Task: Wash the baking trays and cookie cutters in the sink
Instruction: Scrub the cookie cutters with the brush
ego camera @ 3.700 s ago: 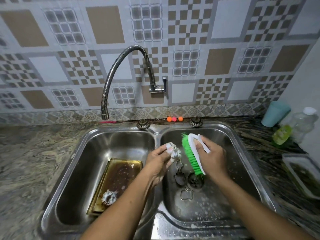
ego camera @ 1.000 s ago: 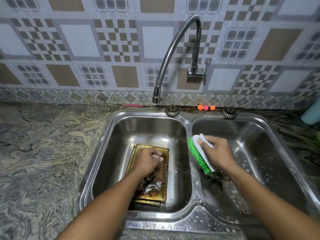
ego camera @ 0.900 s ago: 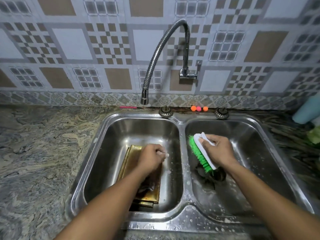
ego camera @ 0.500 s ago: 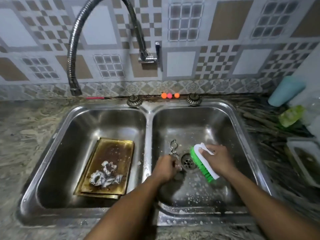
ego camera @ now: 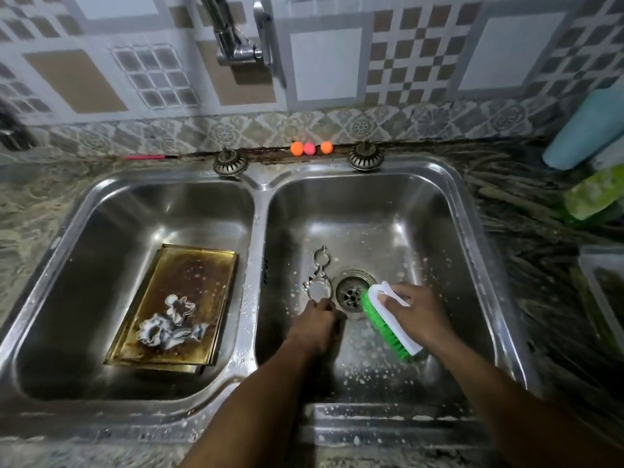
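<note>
Fingers of the left hand point(ego camera: 315, 324) pinch the near edge of a thin metal cookie cutter point(ego camera: 317, 285) lying on the floor of the right steel sink basin point(ego camera: 449, 211), just left of the drain point(ego camera: 353, 293). Right hand point(ego camera: 417, 315) fingers wrap the white handle of a green-bristled scrub brush point(ego camera: 388, 327). Farther left, a brown-stained golden baking tray point(ego camera: 189, 285) carries soapy cutters point(ego camera: 169, 327).

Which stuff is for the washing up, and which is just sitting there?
For the washing: baking trays, soapy cookie cutters, cutter by the drain, green brush.

Just sitting there: three little balls, blue cup, green bottle.
</note>
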